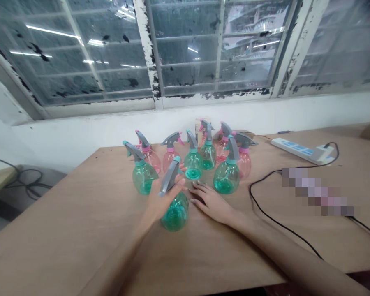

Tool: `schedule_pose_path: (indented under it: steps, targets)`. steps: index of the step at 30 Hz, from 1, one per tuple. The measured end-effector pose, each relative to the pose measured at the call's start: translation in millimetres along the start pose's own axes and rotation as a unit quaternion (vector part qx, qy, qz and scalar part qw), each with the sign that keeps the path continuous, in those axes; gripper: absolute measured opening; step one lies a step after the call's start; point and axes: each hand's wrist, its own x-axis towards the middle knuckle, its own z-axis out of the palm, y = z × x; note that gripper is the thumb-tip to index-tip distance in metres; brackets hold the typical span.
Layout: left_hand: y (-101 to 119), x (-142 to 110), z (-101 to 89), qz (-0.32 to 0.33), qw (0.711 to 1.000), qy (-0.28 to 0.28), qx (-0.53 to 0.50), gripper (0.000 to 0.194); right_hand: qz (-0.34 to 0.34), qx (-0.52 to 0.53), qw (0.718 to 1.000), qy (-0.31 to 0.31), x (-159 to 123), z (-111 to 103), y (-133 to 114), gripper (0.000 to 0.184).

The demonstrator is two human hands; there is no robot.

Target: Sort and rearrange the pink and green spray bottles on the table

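A green spray bottle (175, 213) with a grey trigger head stands nearest me on the wooden table (80, 230). My left hand (162, 197) is wrapped round its neck, just under the trigger. My right hand (211, 201) lies flat on the table beside that bottle, fingers stretched out and holding nothing. Behind them stand several more spray bottles, green ones (226, 176) and pink ones (169, 158), all upright in a loose cluster.
A white power strip (299, 150) lies at the back right, and a black cable (265, 213) loops across the table toward me. A blurred patch (317, 191) covers something on the right. A dirty window (185, 49) runs along the wall behind.
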Motion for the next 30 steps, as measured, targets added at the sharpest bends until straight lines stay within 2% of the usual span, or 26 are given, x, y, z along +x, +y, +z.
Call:
schedule_pose_path:
  steps: [7,13,18,24,30]
  targets:
    - [-3.7,-0.3,-0.5,0.021,1.000,-0.007,0.011,0.024,0.004,-0.006,1.000,-0.005,0.0,-1.7,-1.5,0.042]
    - [-4.8,0.6,-4.3,0.030,0.999,0.006,0.038,0.031,0.002,-0.007,1.000,-0.008,0.0,-1.4,-1.3,0.042]
    - [-8.2,2.0,-7.4,0.048,0.997,0.003,0.061,0.026,0.001,-0.007,1.000,-0.003,-0.1,-0.1,-0.5,0.042]
    - [-12.6,2.8,-7.2,0.043,0.997,-0.032,0.060,0.029,0.009,-0.007,1.000,-0.011,0.3,-0.4,-0.3,0.043]
    - [-8.2,1.1,-4.1,0.009,1.000,-0.026,0.007,0.029,0.006,0.002,1.000,-0.006,-0.2,-0.7,-0.7,0.042]
